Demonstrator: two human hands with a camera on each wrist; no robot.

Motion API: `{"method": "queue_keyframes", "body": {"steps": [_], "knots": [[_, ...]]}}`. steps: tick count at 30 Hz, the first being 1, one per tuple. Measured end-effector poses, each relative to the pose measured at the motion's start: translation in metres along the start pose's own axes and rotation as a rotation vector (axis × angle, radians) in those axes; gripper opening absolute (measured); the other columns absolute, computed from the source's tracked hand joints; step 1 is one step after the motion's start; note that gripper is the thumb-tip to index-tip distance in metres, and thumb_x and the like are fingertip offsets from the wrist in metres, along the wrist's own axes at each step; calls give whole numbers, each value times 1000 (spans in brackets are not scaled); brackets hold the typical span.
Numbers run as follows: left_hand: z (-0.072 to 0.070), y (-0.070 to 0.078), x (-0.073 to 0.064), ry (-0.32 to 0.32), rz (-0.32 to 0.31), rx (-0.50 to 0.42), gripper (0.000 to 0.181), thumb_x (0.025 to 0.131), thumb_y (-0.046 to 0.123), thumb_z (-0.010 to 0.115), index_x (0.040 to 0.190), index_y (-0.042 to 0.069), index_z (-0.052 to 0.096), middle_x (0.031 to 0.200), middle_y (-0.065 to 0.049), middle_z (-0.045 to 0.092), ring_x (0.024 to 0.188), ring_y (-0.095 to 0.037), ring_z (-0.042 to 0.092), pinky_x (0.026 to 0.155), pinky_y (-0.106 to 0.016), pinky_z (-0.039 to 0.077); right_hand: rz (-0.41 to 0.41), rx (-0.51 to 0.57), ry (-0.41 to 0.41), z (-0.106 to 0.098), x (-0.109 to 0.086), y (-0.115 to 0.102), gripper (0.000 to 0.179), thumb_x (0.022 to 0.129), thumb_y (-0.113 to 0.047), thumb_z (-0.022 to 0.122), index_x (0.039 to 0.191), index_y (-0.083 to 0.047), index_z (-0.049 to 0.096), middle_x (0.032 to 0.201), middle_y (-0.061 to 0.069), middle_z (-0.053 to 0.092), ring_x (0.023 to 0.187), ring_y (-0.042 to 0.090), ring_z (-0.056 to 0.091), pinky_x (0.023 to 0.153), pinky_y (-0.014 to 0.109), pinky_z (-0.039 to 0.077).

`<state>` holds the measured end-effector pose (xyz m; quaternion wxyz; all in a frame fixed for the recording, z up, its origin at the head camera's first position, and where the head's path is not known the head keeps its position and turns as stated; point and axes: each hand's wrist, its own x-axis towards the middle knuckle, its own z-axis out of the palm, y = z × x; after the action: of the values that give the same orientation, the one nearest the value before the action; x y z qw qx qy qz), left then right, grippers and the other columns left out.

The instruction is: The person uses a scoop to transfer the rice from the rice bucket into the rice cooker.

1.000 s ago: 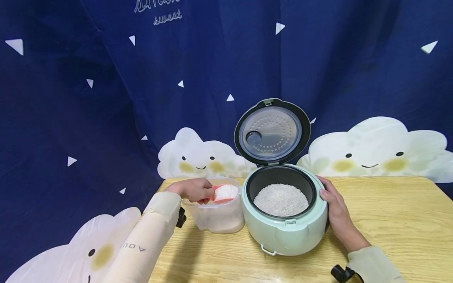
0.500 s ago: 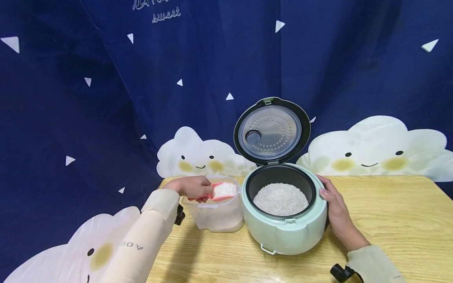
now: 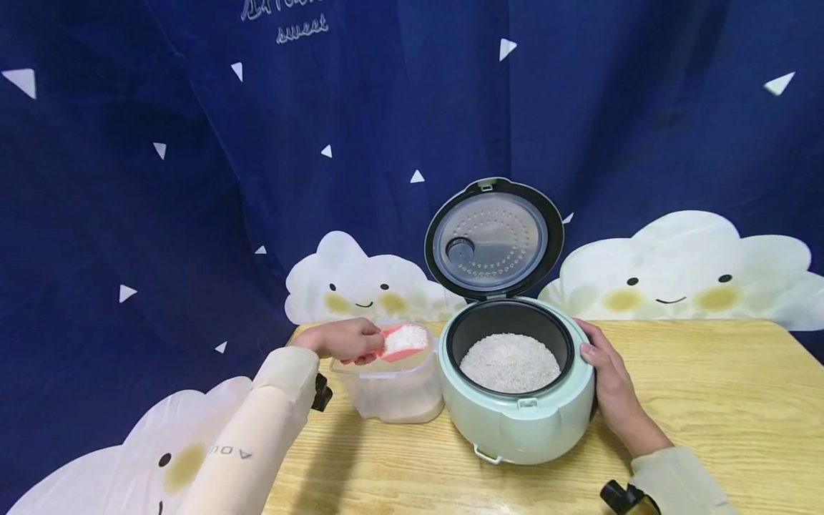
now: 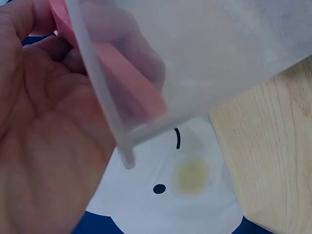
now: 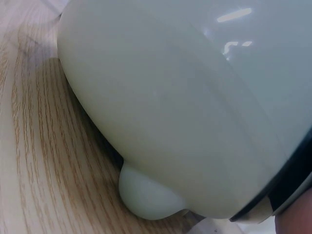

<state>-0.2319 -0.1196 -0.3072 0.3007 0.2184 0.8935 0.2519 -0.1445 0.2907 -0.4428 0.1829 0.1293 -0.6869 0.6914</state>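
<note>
My left hand (image 3: 347,341) grips the handle of a pink scoop (image 3: 402,353) heaped with white rice (image 3: 407,336). It is held over the top of a translucent plastic container (image 3: 399,397). In the left wrist view the scoop's pink handle (image 4: 129,83) shows through the container's wall. To the right stands a mint-green rice cooker (image 3: 515,436), its lid (image 3: 496,239) raised. White rice (image 3: 511,363) lies in the cooker's dark inner pot (image 3: 460,329). My right hand (image 3: 611,386) rests against the cooker's right side, thumb on the upper rim.
Both vessels stand side by side on a light wooden table (image 3: 721,408). Behind it hangs a dark blue cloth (image 3: 367,107) printed with clouds and white triangles. A wire handle (image 3: 488,455) sticks out at the cooker's lower front.
My left hand has risen slightly with the loaded scoop, bringing it from within the container's mouth to just above it. The right hand and the cooker stay in place.
</note>
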Motion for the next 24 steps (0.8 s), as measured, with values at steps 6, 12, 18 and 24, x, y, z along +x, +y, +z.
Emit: {"method": "queue_keyframes", "body": {"steps": [6,12,18,24], "knots": [[-6,3,-1,8,0,18,30,97,18,42,69,14,52,61,5,45,50,-9,32,51,-22,27,1,1,-2,0,1,-1,47,106,-21,34,148,-6,48,138,-20,58,129,-5,50,106,8,32],[-16,17,-5,18,-22,49,30,98,21,42,72,14,54,63,4,45,51,-11,32,51,-24,27,4,11,-4,0,1,-1,47,105,-22,34,148,-7,48,138,-19,58,129,-4,50,106,8,33],[-22,33,-7,0,18,67,32,101,22,41,73,14,55,64,4,47,54,-10,33,54,-23,27,14,17,-3,0,1,-1,47,105,-22,35,147,-8,49,137,-20,58,128,-5,51,106,8,33],[-21,53,-6,-39,60,63,31,100,21,40,75,13,56,65,5,48,56,-10,37,54,-23,29,17,22,0,0,1,-1,47,105,-23,35,147,-8,49,137,-20,58,127,-5,51,106,8,33]]}}
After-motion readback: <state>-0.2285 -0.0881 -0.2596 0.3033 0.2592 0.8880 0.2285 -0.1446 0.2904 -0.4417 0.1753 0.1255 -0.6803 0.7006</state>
